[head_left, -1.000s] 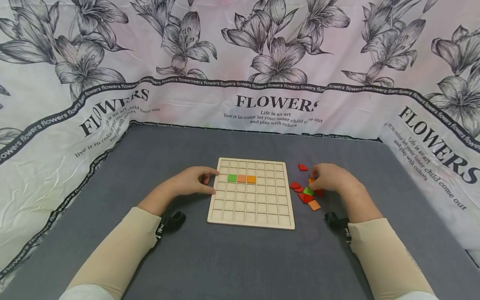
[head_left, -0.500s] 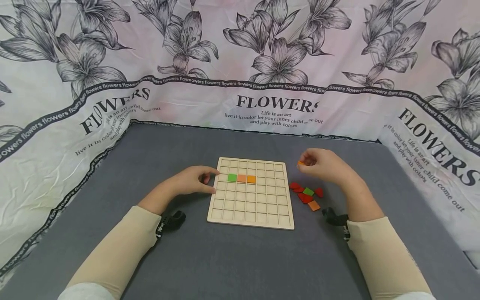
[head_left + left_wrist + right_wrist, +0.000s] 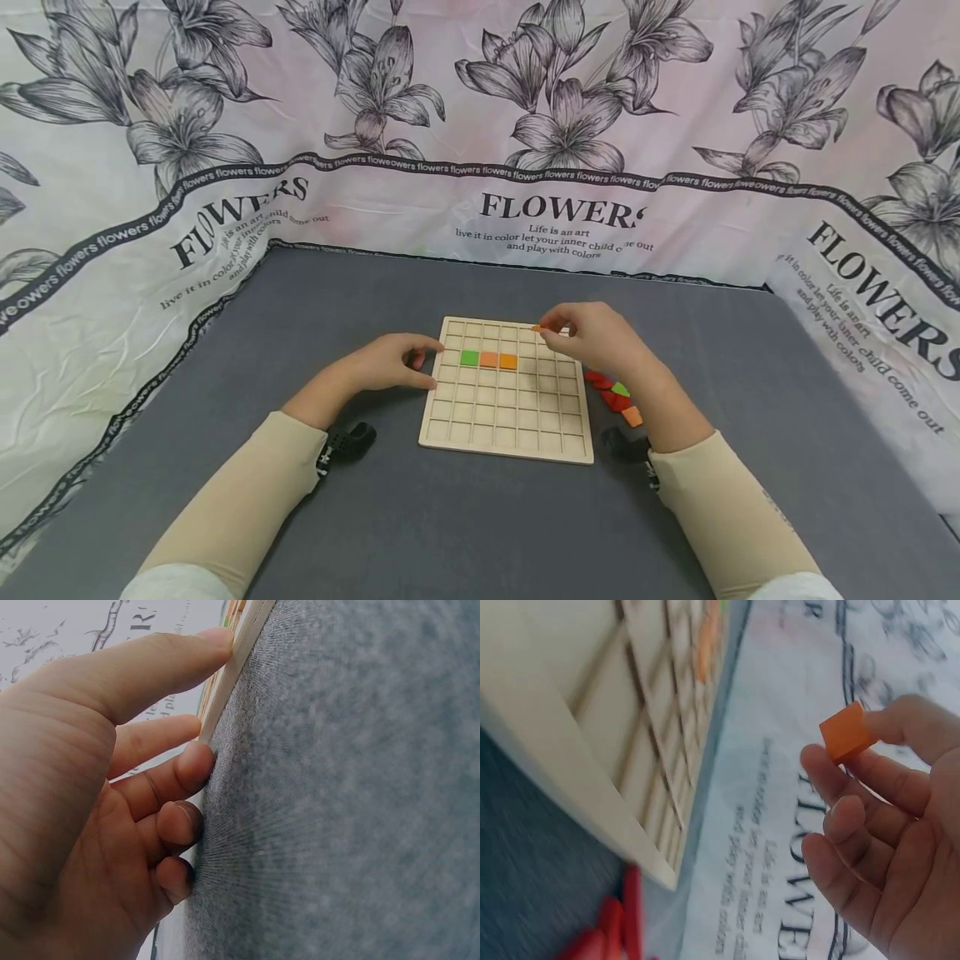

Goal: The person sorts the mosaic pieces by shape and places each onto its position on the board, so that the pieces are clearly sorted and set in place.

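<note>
A pale wooden grid board (image 3: 506, 417) lies on the grey tabletop. Three square tiles sit side by side in its second row: a green tile (image 3: 469, 358), a light orange tile (image 3: 489, 360) and an orange tile (image 3: 507, 362). At the board's left edge, my left hand (image 3: 386, 362) rests its thumb and index fingertip against the rim, spread apart; the other fingers bend loosely. Over the far right part of the board, my right hand (image 3: 600, 337) pinches another orange tile (image 3: 846, 733) between thumb and fingers, held above the surface.
Right of the board lies a loose pile of red tiles (image 3: 617, 401), with a green tile (image 3: 621, 389) and a light orange tile (image 3: 633, 416), partly behind my right forearm. A flower-printed white cloth (image 3: 555, 217) stands around the table's back and sides.
My right hand has lifted the orange tile from the pile and carried it left over the board. A separate red tile behind the pile is no longer visible. The left hand stays at the rim.
</note>
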A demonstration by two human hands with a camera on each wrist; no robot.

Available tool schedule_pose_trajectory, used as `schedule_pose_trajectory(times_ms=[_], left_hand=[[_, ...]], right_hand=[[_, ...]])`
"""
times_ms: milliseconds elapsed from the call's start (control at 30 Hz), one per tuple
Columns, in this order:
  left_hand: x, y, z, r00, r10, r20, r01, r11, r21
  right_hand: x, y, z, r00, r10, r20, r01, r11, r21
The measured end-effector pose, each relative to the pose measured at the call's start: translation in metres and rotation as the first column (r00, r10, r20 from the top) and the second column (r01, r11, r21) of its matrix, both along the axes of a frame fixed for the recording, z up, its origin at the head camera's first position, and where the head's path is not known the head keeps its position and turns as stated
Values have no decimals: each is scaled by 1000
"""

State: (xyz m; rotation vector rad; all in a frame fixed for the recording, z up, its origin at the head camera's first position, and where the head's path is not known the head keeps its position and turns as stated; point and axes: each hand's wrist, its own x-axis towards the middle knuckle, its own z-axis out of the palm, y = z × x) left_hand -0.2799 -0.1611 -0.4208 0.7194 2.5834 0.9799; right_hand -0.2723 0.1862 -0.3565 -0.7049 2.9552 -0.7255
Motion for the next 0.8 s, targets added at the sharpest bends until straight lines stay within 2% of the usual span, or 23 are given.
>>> schedule_pose_trajectory(times_ms=[100, 367, 600, 800], left_hand=[[0, 1, 0, 1000, 7, 4, -7, 1000, 0], [-2, 1, -2, 1000, 4, 2, -4, 1000, -5], [-2, 2, -1, 1000, -1, 3, 1, 1000, 2], [-3, 1, -3, 1000, 3, 8, -3, 1000, -1]], right_hand=[[1, -9, -8, 999, 35, -20, -34, 998, 44], [-1, -13, -22, 993, 118, 2, -117, 979, 165], [-6, -11, -30, 989, 143, 47, -149, 976, 162], [-9, -12, -35, 980, 196, 26, -198, 969, 151]])
